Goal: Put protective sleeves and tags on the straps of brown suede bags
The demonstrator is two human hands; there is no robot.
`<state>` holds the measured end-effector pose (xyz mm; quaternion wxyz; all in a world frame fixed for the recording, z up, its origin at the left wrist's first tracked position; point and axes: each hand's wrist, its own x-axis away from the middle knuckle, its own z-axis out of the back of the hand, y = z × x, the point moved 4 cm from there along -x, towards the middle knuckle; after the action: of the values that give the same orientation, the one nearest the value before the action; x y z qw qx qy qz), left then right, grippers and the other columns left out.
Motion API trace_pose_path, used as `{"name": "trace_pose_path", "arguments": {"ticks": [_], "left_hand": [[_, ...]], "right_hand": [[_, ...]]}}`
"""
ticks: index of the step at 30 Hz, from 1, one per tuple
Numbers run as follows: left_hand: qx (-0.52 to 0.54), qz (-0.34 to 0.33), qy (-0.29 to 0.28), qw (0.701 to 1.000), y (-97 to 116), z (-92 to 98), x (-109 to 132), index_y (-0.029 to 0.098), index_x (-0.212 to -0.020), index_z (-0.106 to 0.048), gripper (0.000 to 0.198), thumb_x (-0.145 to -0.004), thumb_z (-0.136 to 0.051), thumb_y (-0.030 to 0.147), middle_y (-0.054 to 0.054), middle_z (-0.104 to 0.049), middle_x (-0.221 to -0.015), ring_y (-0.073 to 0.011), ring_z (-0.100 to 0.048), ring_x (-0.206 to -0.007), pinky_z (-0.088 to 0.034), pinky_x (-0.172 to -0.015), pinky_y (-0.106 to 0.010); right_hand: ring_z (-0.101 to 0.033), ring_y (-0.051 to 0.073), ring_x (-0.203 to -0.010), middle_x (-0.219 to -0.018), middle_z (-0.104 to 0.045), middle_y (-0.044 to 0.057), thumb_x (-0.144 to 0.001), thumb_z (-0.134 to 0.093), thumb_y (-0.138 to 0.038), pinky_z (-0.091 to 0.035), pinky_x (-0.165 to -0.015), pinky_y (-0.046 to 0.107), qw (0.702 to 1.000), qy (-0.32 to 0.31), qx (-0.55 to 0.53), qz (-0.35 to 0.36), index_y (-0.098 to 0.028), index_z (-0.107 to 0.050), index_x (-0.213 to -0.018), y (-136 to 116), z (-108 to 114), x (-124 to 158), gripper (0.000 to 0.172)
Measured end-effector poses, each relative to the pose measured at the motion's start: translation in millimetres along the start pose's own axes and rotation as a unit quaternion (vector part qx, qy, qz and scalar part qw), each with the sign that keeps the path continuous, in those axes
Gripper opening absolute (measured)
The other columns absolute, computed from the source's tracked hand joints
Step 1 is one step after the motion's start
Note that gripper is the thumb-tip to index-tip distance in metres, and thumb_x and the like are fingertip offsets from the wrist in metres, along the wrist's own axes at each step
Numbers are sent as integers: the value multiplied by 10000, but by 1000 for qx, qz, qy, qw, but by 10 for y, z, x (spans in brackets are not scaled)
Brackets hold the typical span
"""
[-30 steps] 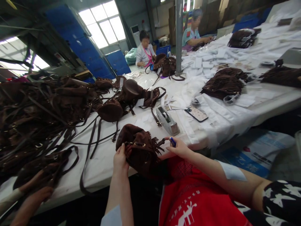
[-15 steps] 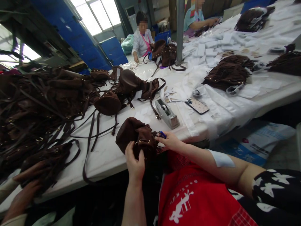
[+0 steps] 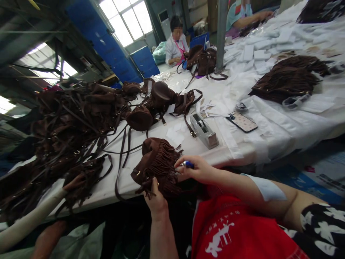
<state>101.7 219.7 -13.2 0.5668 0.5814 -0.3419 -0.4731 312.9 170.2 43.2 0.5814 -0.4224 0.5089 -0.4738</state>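
Matt suede-like bag (image 3: 161, 158), smooth plastic dispenser (image 3: 207, 136)

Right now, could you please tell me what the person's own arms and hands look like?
The left hand and right hand are bare, without gloves. A pale bluish-white patch lies on the right forearm; farther up is a black sleeve with white, butterfly-like shapes. No sleeve shows on the left arm within the frame.

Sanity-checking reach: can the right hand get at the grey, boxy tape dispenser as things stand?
Likely yes: the grey, boxy tape dispenser sits just beyond the right hand, with only white table covering seen between. That hand holds a slim blue-and-silver tool, which may hinder grasping.
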Motion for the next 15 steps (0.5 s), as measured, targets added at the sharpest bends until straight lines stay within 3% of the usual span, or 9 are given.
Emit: {"name": "trace_pose_path", "arguments": {"ticks": [3, 6, 8, 11, 15], "left_hand": [[67, 39, 64, 995, 59, 132, -23, 182, -997, -656, 245, -804, -645, 334, -65, -672, -1062, -224, -615, -1065, -482, -990, -428], [135, 78, 104, 982, 156, 154, 21, 171, -1044, -651, 298, -770, -678, 286, -51, -681, -1048, -206, -629, -1034, -510, -966, -408], [165, 99, 122, 974, 212, 142, 60, 151, -1026, -662, 295, -753, -692, 258, -48, -686, -1026, -201, -627, -1041, -507, -980, -393], [187, 136, 138, 963, 226, 114, 91, 126, -1004, -662, 274, -762, -677, 253, -57, -680, -1038, -207, -622, -1058, -506, -989, -399], [199, 102, 147, 963, 184, 81, -30, 117, -1074, -622, 322, -775, -637, 237, -62, -661, -1073, -198, -630, -1042, -496, -1001, -408]], "right_hand": [[-530, 125, -600, -614, -587, 14, -914, -430, -493, -405, -604, 233, 994, 28, 40, -93, -122, -702, -897, 372, 156, 26, 460], [-536, 139, -601, -619, -614, 36, -865, -530, -476, -397, -583, 237, 975, -20, 124, -183, -130, -714, -808, 704, 161, 130, 396], [-535, 133, -583, -662, -643, 42, -848, -564, -464, -398, -562, 231, 961, -103, 121, -228, -132, -716, -823, 829, 70, 246, 366], [-545, 109, -576, -767, -676, 40, -859, -546, -500, -413, -554, 212, 926, -283, 25, -250, -133, -716, -940, 825, -127, 444, 412], [-514, 84, -554, -761, -684, 52, -864, -533, -547, -394, -531, 189, 839, -460, -139, -256, -102, -701, -991, 620, -232, 635, 492]]}}
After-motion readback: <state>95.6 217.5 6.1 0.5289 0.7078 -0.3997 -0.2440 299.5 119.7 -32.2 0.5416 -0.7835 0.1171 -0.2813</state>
